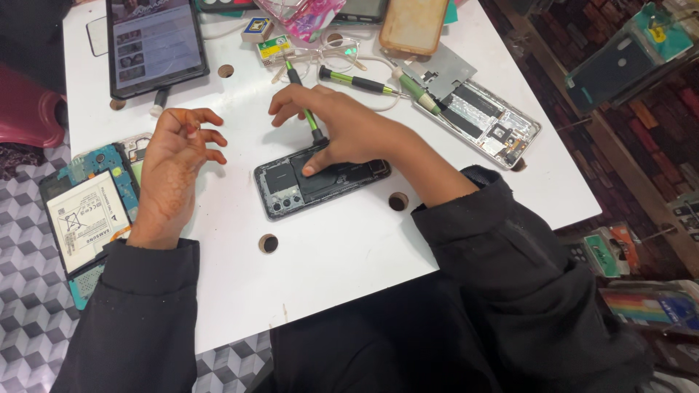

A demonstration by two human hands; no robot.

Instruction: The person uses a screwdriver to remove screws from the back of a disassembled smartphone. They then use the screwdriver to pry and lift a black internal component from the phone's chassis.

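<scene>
Right hand (342,131) pins opened phone (320,180) mid-table, screwdriver (304,109) gripped.

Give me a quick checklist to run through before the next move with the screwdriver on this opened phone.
1. Green-handled screwdriver held in right hand: ok.
2. Tip seated on a screw of the opened phone: cannot tell, the fingers hide it.
3. Phone steadied: ok by the right thumb pressing on it; the left hand hovers off it, fingers curled.
4. Phone lying flat on the white table: ok.
5. Spare screwdrivers close by behind the phone: ok.
6. Space around the phone clear: ok; the second opened phone and the tablet lie apart from it.
</scene>
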